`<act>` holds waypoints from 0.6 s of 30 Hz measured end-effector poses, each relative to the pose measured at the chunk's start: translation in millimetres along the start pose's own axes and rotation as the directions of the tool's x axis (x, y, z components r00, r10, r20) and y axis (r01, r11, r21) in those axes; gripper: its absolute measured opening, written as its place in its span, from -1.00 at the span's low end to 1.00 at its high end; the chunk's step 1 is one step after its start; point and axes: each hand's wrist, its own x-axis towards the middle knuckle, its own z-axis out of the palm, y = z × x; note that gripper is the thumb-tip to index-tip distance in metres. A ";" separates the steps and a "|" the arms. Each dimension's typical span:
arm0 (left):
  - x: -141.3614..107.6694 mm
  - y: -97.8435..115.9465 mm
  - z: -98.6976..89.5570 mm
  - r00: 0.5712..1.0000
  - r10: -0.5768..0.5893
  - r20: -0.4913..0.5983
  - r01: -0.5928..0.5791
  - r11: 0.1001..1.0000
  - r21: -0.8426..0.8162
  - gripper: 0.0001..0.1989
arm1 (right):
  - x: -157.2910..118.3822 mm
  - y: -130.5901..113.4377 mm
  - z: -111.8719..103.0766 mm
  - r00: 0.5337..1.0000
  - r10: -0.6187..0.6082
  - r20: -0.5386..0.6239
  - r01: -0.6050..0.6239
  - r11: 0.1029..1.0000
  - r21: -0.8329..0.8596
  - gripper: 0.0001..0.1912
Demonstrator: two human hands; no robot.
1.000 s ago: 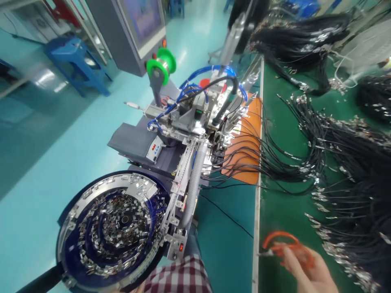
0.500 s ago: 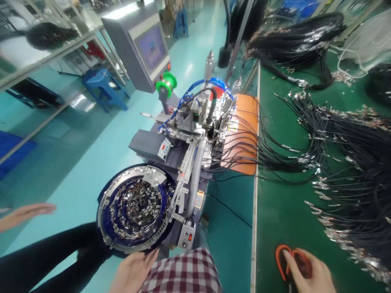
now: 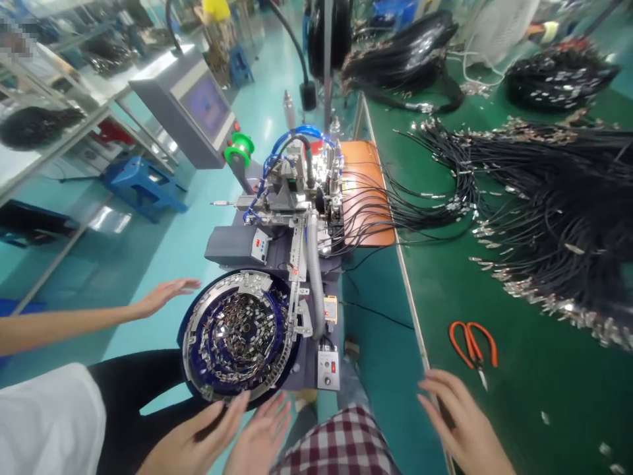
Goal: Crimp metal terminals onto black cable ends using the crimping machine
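Note:
My right hand (image 3: 462, 419) hovers at the edge of the green table, fingers apart and nothing in it. Just beyond it lie orange-handled scissors (image 3: 473, 349), flat on the table with the blades towards me. My left hand (image 3: 262, 432) is low in the middle, palm up with fingers spread, close to the front rim of the blue feeder bowl (image 3: 185, 349). Many small metal connectors (image 3: 242, 330) fill this bowl. Beside my left hand, another hand (image 3: 198, 435) reaches in from the left, seemingly a co-worker's. That person's other hand (image 3: 168, 297) is outstretched left of the bowl.
A machine (image 3: 297, 178) with a screen (image 3: 205, 109) stands ahead. Black cables (image 3: 415, 214) run from its orange plate (image 3: 366, 171) onto the green table (image 3: 420, 290), where large cable bundles (image 3: 568, 185) lie. A blue stool (image 3: 141, 181) stands left.
My right hand has let go of the scissors, which now lie on the table, and has drawn back to the left. The co-worker has moved in from the left. The view has shifted.

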 end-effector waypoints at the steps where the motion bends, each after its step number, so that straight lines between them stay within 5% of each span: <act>1: -7.9 6.0 10.7 0.993 -0.114 -0.028 0.113 0.993 -0.023 -0.45 | 10.4 -2.3 3.6 1.000 0.007 0.025 -0.007 1.000 -0.002 -0.83; 2: -13.0 8.0 23.2 0.907 -0.413 -0.083 0.395 0.902 -0.176 -0.42 | 25.0 -2.2 5.4 1.000 0.005 0.023 -0.005 1.000 -0.008 -0.83; 3: -14.7 5.6 36.2 0.846 -0.532 -0.023 0.498 0.806 -0.319 -0.41 | 43.0 0.4 5.5 1.000 -0.002 -0.001 0.002 1.000 -0.013 -0.83; 4: -12.8 -0.9 48.4 0.834 -0.552 -0.011 0.516 0.786 -0.341 -0.42 | 63.6 5.4 4.3 0.999 -0.007 -0.043 0.006 1.000 -0.022 -0.82; 7: 8.0 -32.0 72.2 0.865 -0.501 0.016 0.472 0.803 -0.364 -0.46 | 130.4 31.5 -2.9 0.991 0.016 -0.135 -0.030 0.994 -0.105 -0.80; 11: 32.1 -58.1 77.7 0.908 -0.413 0.072 0.410 0.838 -0.360 -0.51 | 201.1 69.1 -8.6 0.978 0.120 -0.172 -0.157 0.962 -0.222 -0.80; 15: 30.0 -68.3 90.5 0.897 -0.426 0.117 0.440 0.838 -0.323 -0.52 | 232.2 85.2 -2.7 0.945 0.219 -0.243 -0.280 0.926 -0.253 -0.70; 18: 28.0 -79.7 119.7 0.907 -0.381 0.179 0.419 0.854 -0.308 -0.51 | 236.9 85.4 4.3 0.928 0.251 -0.276 -0.330 0.899 -0.289 -0.63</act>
